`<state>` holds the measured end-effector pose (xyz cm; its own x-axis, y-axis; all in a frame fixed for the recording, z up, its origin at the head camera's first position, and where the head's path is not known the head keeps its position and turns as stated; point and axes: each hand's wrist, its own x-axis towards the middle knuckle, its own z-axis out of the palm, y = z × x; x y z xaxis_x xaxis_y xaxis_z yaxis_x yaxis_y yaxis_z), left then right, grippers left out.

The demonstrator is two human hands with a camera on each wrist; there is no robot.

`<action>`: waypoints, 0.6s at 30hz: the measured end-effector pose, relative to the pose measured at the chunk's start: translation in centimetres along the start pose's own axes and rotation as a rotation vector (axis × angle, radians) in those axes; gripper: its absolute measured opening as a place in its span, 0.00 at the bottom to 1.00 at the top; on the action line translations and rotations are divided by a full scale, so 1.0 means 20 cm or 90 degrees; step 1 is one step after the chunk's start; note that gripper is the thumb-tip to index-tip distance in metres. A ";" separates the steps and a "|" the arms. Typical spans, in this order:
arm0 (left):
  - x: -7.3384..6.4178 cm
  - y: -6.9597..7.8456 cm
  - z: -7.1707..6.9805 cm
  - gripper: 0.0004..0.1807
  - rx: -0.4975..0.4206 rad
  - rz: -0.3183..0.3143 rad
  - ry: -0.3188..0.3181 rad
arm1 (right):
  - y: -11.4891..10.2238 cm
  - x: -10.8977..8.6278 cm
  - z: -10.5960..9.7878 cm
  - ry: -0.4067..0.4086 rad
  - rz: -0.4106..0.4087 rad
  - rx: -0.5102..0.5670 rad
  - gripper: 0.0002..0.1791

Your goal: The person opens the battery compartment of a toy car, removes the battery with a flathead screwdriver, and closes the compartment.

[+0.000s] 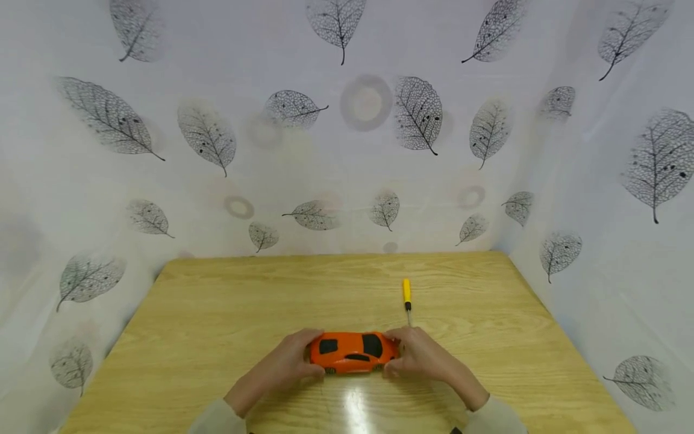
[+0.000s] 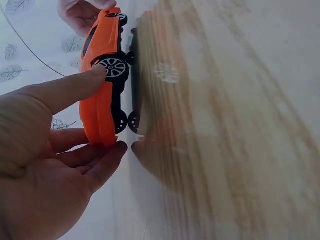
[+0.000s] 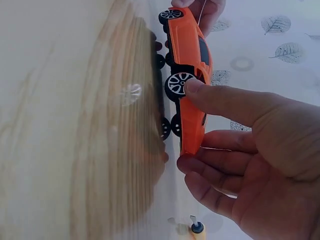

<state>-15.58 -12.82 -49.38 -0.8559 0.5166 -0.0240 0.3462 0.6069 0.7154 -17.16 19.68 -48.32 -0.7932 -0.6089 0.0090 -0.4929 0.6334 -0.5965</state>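
An orange toy car with dark windows sits upright on the wooden table, between both hands. My left hand grips its left end; in the left wrist view the thumb presses beside a silver-spoked wheel while the fingers curl round the end. At the right end my right hand holds the car the same way, its thumb against another wheel. Beyond the right hand lies a screwdriver with a yellow handle; its tip also shows low in the right wrist view.
The glossy wood-grain table reflects the car and a bright light patch. A white sheet printed with dark leaves stands behind the table and along both sides.
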 end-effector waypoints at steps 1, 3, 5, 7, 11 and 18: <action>0.00 0.00 0.00 0.40 -0.004 -0.003 -0.002 | 0.01 0.00 0.00 -0.003 0.001 0.012 0.33; 0.01 0.00 -0.01 0.40 -0.014 -0.006 -0.009 | 0.02 0.01 0.00 -0.009 0.008 0.034 0.33; 0.02 0.00 -0.01 0.40 -0.022 -0.010 -0.020 | 0.03 0.00 0.01 -0.013 0.014 0.055 0.32; 0.02 0.00 -0.02 0.40 -0.031 -0.015 -0.029 | 0.04 0.00 0.01 -0.014 0.017 0.070 0.32; 0.04 -0.01 -0.03 0.41 -0.048 -0.030 -0.038 | 0.04 0.01 0.00 -0.013 0.024 0.098 0.32; 0.04 -0.03 -0.04 0.41 -0.088 -0.036 -0.036 | 0.04 0.01 -0.01 -0.012 0.035 0.121 0.32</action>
<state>-16.83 -13.26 -49.17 -0.8481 0.5198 -0.1029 0.2390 0.5486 0.8012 -17.83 20.12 -48.62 -0.8094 -0.5858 -0.0417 -0.3713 0.5654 -0.7365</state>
